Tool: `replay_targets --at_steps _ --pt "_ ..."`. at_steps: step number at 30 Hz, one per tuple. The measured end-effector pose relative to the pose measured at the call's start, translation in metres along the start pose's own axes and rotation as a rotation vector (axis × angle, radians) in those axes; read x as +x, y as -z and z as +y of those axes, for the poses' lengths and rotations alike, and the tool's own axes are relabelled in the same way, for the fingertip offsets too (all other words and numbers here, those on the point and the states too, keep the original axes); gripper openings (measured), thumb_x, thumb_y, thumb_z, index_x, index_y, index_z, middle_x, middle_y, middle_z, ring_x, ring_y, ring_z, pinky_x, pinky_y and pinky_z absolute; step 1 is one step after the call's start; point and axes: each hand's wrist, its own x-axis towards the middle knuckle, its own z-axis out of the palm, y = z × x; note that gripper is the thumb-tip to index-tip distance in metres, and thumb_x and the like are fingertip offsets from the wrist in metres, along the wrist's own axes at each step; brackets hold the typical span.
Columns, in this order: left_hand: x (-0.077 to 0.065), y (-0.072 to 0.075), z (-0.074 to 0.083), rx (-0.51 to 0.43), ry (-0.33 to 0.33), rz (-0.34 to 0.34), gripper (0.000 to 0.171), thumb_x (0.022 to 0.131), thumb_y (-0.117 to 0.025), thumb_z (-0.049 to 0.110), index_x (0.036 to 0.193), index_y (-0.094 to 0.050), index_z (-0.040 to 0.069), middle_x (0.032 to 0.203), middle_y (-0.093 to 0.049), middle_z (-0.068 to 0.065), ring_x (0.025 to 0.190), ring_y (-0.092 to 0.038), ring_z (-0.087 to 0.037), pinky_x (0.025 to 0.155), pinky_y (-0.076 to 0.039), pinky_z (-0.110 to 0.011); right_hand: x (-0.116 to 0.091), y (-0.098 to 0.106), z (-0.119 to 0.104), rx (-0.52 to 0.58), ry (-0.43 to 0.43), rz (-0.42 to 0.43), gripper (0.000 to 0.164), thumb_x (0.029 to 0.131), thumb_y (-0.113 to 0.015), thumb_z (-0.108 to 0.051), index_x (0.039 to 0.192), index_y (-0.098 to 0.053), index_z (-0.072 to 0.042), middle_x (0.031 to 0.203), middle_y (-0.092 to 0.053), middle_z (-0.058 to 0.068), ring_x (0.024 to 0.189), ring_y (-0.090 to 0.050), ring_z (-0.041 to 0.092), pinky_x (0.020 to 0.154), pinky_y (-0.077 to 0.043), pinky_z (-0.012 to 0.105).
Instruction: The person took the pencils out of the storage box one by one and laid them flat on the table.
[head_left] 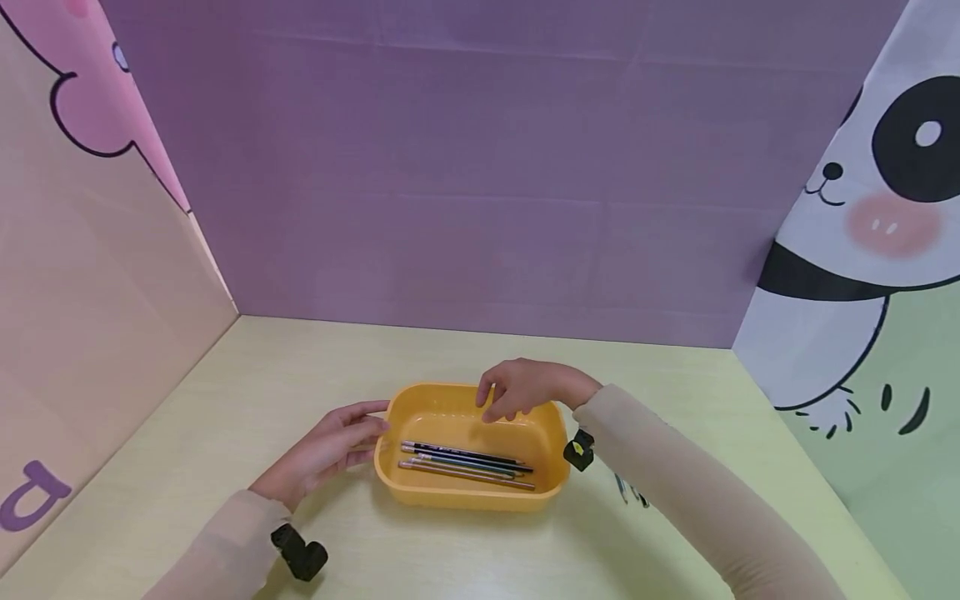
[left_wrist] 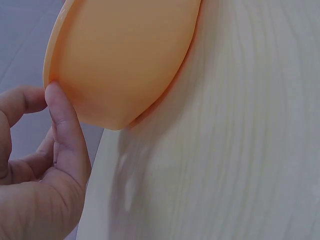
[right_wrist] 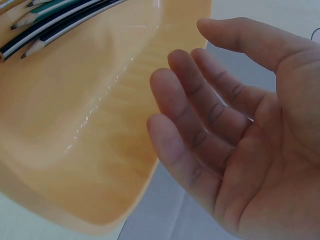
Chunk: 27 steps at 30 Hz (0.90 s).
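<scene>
A yellow plastic tray (head_left: pixel 471 500) with rounded corners stands on the table in the head view. Several pencils (head_left: pixel 467 467), dark and wood-toned, lie side by side across its near half. At the tray's left end, my left hand (head_left: pixel 333 446) pinches the rim; in the left wrist view the thumb (left_wrist: pixel 67 130) presses the wall right at the lip. Over the far right part of the tray is my right hand (head_left: pixel 531 387), fingers loosely bent and holding nothing. Sharpened pencil tips (right_wrist: pixel 34 47) show beyond its fingers in the right wrist view.
The pale wood-grain table (head_left: pixel 315 350) extends around the tray. A purple panel (head_left: pixel 480 167) closes off the back. A cream panel (head_left: pixel 97 275) rises on the left and a panda-printed panel (head_left: pixel 832 333) on the right. Each sleeve carries a small black camera (head_left: pixel 300 552).
</scene>
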Motion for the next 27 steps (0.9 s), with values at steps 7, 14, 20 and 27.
replay_targets --at_steps 7,14,20,27 --pt "-0.001 -0.002 0.0 -0.007 0.01 -0.002 0.063 0.101 -0.061 0.018 0.151 -0.032 -0.007 0.12 -0.061 -0.017 0.098 -0.064 -0.019 0.082 -0.057 -0.028 0.005 -0.005 -0.004 -0.014 0.025 -0.012 0.02 0.093 -0.072 -0.021 0.11 -0.066 -0.012 0.096 -0.072 0.013 0.083 -0.064 0.03 0.066 -0.049 0.028" --pt "-0.001 -0.002 0.003 -0.004 0.01 0.001 0.063 0.1 -0.061 0.018 0.151 -0.032 -0.007 0.119 -0.062 -0.016 0.098 -0.065 -0.019 0.082 -0.057 -0.028 0.015 -0.008 -0.007 -0.039 0.033 -0.011 0.019 0.092 -0.072 -0.022 0.109 -0.068 -0.015 0.09 -0.07 0.005 0.082 -0.064 0.026 0.066 -0.05 0.028" --pt "-0.002 -0.001 0.003 -0.012 0.003 -0.005 0.062 0.1 -0.06 0.017 0.15 -0.032 -0.008 0.119 -0.062 -0.016 0.099 -0.065 -0.019 0.083 -0.057 -0.028 0.021 -0.011 -0.012 -0.047 0.038 -0.023 0.021 0.091 -0.073 -0.02 0.111 -0.069 -0.013 0.084 -0.067 -0.002 0.076 -0.061 0.019 0.064 -0.048 0.027" --pt "-0.002 -0.001 0.002 -0.009 0.006 -0.001 0.062 0.1 -0.061 0.018 0.15 -0.033 -0.007 0.12 -0.062 -0.017 0.1 -0.065 -0.02 0.085 -0.057 -0.03 0.025 -0.017 -0.018 -0.04 0.062 -0.047 0.023 0.091 -0.072 -0.016 0.113 -0.069 -0.011 0.089 -0.067 0.0 0.074 -0.059 0.014 0.067 -0.05 0.03"
